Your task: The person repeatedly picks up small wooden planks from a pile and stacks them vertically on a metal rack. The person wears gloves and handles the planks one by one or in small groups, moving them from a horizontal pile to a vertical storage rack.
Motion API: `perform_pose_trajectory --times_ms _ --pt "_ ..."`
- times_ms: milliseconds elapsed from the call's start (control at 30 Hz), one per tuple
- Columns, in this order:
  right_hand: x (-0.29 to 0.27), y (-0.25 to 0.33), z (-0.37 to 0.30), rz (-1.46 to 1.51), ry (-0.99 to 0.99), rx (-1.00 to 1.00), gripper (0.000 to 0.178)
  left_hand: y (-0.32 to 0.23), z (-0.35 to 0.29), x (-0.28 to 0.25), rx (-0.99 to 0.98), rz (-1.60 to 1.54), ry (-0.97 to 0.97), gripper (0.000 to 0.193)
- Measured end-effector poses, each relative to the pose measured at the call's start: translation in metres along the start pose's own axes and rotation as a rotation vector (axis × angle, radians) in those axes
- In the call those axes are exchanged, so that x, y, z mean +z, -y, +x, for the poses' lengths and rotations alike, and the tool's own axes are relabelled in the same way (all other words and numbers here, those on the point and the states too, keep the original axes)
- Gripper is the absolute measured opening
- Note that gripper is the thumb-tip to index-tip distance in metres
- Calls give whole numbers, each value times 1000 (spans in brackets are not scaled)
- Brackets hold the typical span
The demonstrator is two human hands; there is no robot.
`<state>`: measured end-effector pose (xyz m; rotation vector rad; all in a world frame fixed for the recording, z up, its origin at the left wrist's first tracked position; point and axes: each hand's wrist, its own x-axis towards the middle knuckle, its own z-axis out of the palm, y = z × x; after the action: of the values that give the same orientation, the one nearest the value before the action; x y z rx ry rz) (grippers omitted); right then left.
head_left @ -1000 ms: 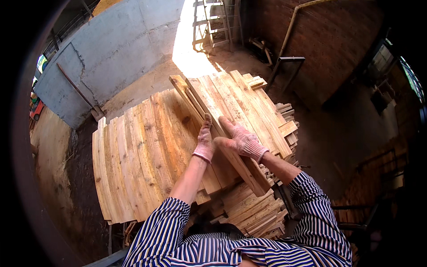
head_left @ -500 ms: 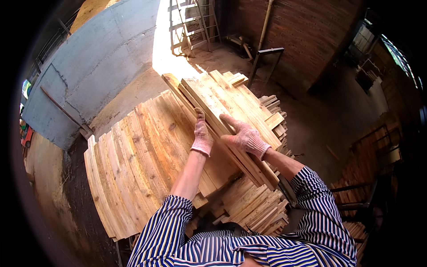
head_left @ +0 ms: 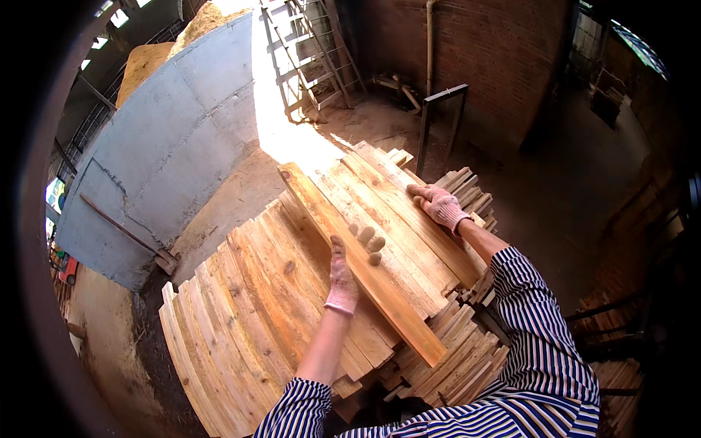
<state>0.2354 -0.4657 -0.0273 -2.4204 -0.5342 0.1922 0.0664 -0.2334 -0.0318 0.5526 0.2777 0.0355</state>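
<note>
My left hand (head_left: pixel 342 283), in a pinkish knit glove, is closed around a long wooden board (head_left: pixel 401 315). Its thumb lies along the near face and its fingertips show over the far edge. The board slants across the stack, raised on its edge. My right hand (head_left: pixel 442 208), in a matching glove, grips the outer edge of another board (head_left: pixel 412 204) at the right of the stack, fingers together; its thumb is partly hidden. Under the left forearm, boards lie side by side in a wide layer (head_left: pixel 241 306).
Shorter wood strips (head_left: pixel 460 354) are piled in front of me, with more strip ends (head_left: pixel 460 182) right of the stack. Beyond stand a metal frame (head_left: pixel 445 93), a ladder (head_left: pixel 307 58) and a brick wall (head_left: pixel 496 66). A long-handled shovel (head_left: pixel 128 228) leans by the grey wall (head_left: pixel 175 124).
Both hands were together on a bundle of boards. My right hand has moved right, to a board at the stack's outer edge. The left now holds a single board, and the view has shifted.
</note>
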Motion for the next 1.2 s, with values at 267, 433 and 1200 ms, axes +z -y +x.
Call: perform_pose_trajectory --times_ms 267,433,1200 --pt "11 138 -75 -166 -85 -258 71 -31 -2 -22 -28 369 17 83" --pt "8 107 -203 341 -87 -110 102 47 -40 80 -64 436 253 77" --pt "219 13 -386 1586 -1067 590 89 138 140 129 479 2383 553 80"
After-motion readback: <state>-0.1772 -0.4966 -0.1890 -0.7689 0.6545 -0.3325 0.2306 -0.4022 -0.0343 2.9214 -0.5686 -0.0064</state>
